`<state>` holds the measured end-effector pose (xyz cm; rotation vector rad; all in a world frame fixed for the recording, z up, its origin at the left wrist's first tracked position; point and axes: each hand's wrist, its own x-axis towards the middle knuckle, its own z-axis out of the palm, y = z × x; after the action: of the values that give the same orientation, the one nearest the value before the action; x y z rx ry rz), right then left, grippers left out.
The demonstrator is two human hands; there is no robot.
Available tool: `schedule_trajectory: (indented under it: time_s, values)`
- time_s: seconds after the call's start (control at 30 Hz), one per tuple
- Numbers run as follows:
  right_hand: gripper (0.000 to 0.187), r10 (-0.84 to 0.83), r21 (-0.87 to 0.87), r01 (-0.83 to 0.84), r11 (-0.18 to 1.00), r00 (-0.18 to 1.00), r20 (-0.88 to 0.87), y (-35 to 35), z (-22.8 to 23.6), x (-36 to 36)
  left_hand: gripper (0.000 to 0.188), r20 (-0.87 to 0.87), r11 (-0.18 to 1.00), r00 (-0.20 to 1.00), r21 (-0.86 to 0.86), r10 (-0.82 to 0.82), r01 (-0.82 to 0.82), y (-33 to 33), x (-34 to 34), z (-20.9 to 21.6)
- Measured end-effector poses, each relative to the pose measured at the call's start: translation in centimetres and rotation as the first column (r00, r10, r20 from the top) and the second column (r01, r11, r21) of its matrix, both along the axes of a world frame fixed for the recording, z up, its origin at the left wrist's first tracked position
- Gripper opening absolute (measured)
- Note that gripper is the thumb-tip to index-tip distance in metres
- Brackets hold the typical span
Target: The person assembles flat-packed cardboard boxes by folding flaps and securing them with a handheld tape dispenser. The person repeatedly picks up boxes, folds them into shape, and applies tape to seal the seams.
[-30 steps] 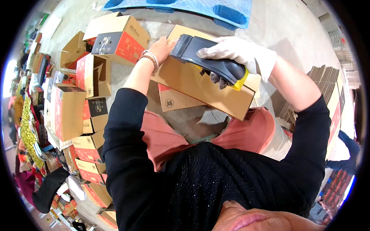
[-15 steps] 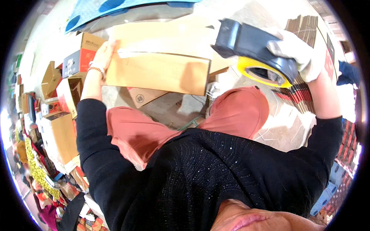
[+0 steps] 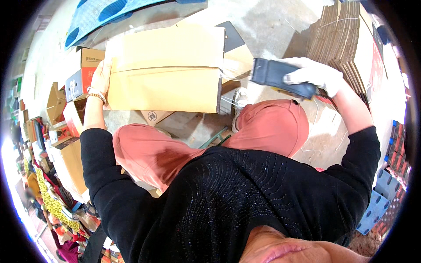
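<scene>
My bare left hand (image 3: pixel 101 78), with bracelets at the wrist, grips the left end of a brown cardboard box (image 3: pixel 164 90). A seam runs across the top of the box, from left to right. My right hand (image 3: pixel 313 75), in a white glove, is closed round a black tape dispenser (image 3: pixel 278 75). The dispenser hangs just beyond the box's right end, apart from it. Its roll is mostly hidden underneath. Something clear and shiny, like tape, shows at the right edge of the box near the seam.
Flattened cartons (image 3: pixel 335 39) stand in a tied stack at far right. A blue plastic pallet (image 3: pixel 98 19) lies at far left. Several open boxes (image 3: pixel 72 160) crowd the left side. My knees (image 3: pixel 272 125) are below the box, with a shoe (image 3: pixel 240 97) beside it.
The dispenser has come nearer and tilted, so its yellow roll no longer shows. The box and my left hand have shifted a little to the left.
</scene>
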<state>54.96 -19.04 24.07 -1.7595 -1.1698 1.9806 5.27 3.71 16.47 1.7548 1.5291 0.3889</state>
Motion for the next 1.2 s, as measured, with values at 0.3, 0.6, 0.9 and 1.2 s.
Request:
schedule_trajectory:
  time_s: [0.3, 0.6, 0.9, 1.2]
  values:
    - [0.041, 0.163, 0.008, -0.165, 0.986, 0.98, 0.117, 4.7, -1.7, -6.6, 0.047, -0.524, 0.74, 0.851, 0.584, 0.029, 0.334, -1.1, 1.1, 0.9]
    - [0.031, 0.104, -0.109, -0.089, 0.99, 0.986, 0.134, 5.0, 2.4, -10.2, 0.03, -0.315, 0.269, 0.625, 0.702, -0.714, 0.66, -13.9, 18.9, 2.0]
    - [0.034, 0.233, -0.106, -0.208, 0.972, 0.91, 0.343, 4.4, 5.1, -13.8, 0.041, -0.657, 0.383, 0.318, 0.049, -0.684, 0.923, -16.0, 21.3, 6.4]
    - [0.053, -0.372, 0.591, 0.079, 0.803, 0.841, 0.393, 8.4, -9.3, -5.6, 0.033, -0.487, 0.425, 0.483, 0.233, -0.728, 0.875, -14.1, 23.9, 2.9]
